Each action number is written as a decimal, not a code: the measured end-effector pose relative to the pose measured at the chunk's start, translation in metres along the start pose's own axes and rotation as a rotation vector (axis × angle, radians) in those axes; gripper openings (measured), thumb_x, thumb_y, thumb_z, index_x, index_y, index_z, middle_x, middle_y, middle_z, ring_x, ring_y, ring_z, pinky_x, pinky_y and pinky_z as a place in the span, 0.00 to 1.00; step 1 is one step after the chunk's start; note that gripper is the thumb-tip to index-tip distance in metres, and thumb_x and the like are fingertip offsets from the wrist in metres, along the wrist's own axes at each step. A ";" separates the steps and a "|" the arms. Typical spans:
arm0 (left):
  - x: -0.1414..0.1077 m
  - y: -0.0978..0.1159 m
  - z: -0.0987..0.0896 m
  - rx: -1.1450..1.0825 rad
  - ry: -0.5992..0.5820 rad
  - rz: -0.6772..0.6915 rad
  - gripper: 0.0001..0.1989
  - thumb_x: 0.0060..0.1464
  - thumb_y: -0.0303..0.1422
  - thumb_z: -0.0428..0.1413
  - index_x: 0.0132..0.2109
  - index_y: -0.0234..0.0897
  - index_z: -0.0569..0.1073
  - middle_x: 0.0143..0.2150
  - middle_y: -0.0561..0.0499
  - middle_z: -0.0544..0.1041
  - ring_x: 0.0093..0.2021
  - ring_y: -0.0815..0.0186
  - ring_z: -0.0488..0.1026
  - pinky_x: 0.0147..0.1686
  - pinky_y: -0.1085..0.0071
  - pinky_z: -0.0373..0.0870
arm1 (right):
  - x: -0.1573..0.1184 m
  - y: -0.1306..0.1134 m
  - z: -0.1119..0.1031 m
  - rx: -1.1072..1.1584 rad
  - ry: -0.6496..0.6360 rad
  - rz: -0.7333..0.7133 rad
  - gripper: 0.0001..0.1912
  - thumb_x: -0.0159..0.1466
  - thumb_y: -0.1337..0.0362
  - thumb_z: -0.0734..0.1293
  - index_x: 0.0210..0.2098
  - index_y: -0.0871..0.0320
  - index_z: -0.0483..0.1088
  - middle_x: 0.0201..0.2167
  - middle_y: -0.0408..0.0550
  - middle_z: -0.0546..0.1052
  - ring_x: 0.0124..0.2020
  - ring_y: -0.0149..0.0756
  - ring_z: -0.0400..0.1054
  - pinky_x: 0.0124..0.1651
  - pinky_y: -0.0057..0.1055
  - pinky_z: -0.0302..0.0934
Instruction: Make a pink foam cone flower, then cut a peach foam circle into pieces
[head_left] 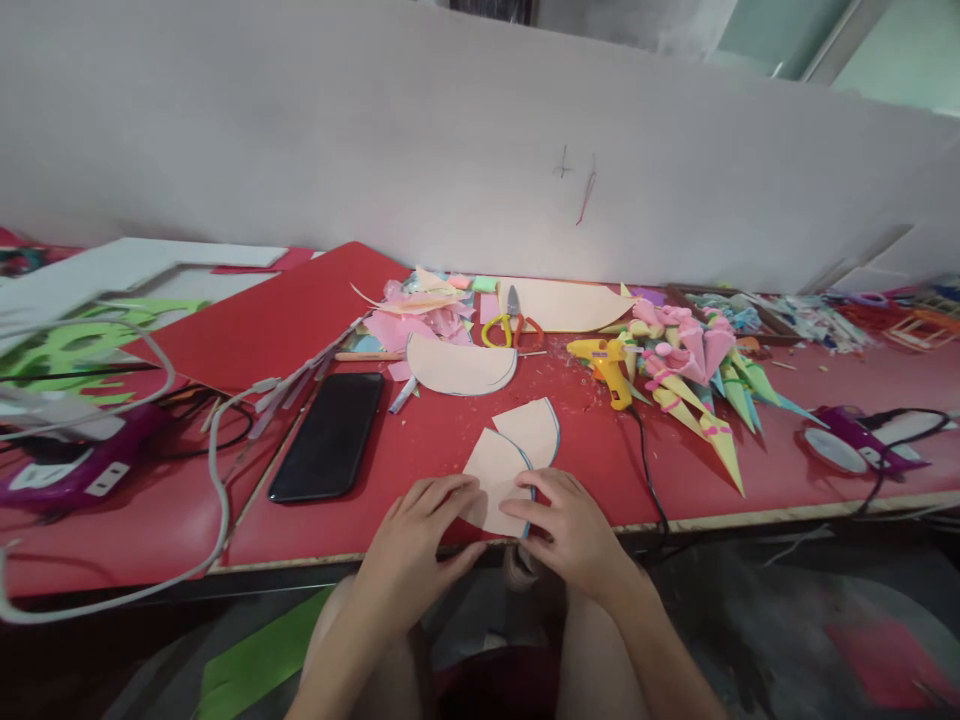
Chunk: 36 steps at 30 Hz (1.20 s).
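Observation:
A cream fan-shaped piece [496,485] with a dark blue curved edge lies at the table's front edge, between my hands. My left hand [424,535] touches its left side with the fingertips, thumb apart below. On its right side, my right hand [566,520] has its fingers around the blue edge. A second cream piece [534,428] lies partly under the first, just behind it. Farther back are cream half-round pieces [457,366] and scissors with yellow and orange handles [512,325]. The yellow glue gun [611,370] rests to the right.
A black phone [328,437] lies left of my hands, near a white cable [217,460] and a large red sheet [277,315]. Pink and yellow cones [697,370] are piled at the right. A purple device [874,438] sits farther right, and paper scraps [420,312] lie at the back.

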<state>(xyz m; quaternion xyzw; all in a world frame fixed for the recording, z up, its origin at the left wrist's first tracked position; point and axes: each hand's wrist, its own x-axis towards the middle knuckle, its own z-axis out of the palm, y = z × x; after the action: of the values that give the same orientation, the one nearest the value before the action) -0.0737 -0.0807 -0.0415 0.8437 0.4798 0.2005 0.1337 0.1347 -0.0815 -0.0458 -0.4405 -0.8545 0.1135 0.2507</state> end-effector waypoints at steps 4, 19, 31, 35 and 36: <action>0.003 0.000 0.000 -0.025 0.015 -0.020 0.17 0.46 0.31 0.56 0.46 0.41 0.69 0.47 0.48 0.72 0.47 0.60 0.68 0.43 0.62 0.67 | 0.003 0.000 0.000 0.091 0.005 0.026 0.08 0.59 0.68 0.63 0.36 0.54 0.72 0.39 0.48 0.71 0.41 0.37 0.64 0.42 0.34 0.58; 0.007 0.004 -0.004 0.135 0.106 0.117 0.15 0.50 0.26 0.52 0.46 0.42 0.70 0.47 0.48 0.72 0.46 0.61 0.66 0.43 0.65 0.65 | 0.014 0.008 -0.018 0.568 0.132 0.119 0.15 0.53 0.80 0.58 0.30 0.56 0.68 0.40 0.48 0.72 0.45 0.34 0.66 0.48 0.32 0.58; 0.019 0.014 -0.009 0.382 0.171 0.226 0.10 0.55 0.23 0.46 0.35 0.39 0.70 0.39 0.51 0.76 0.42 0.64 0.70 0.44 0.64 0.56 | 0.004 0.004 -0.015 0.098 0.384 0.065 0.12 0.61 0.71 0.59 0.44 0.58 0.66 0.40 0.52 0.70 0.44 0.38 0.64 0.47 0.36 0.60; 0.022 0.022 -0.004 0.367 -0.004 0.215 0.08 0.53 0.23 0.48 0.37 0.38 0.69 0.35 0.51 0.75 0.37 0.62 0.71 0.39 0.63 0.59 | -0.004 -0.006 -0.008 0.007 0.073 0.033 0.09 0.60 0.69 0.62 0.40 0.57 0.68 0.39 0.50 0.73 0.40 0.39 0.66 0.42 0.36 0.63; 0.023 0.024 -0.003 0.367 -0.051 0.217 0.08 0.52 0.23 0.49 0.36 0.38 0.69 0.34 0.51 0.75 0.35 0.62 0.71 0.38 0.64 0.60 | -0.006 -0.007 -0.006 -0.014 0.054 0.057 0.09 0.60 0.70 0.62 0.40 0.57 0.69 0.40 0.51 0.73 0.40 0.40 0.67 0.42 0.37 0.63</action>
<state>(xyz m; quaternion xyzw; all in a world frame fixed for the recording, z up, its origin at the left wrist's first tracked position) -0.0463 -0.0729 -0.0234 0.9053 0.4111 0.1015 -0.0322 0.1360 -0.0902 -0.0397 -0.4692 -0.8354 0.1027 0.2671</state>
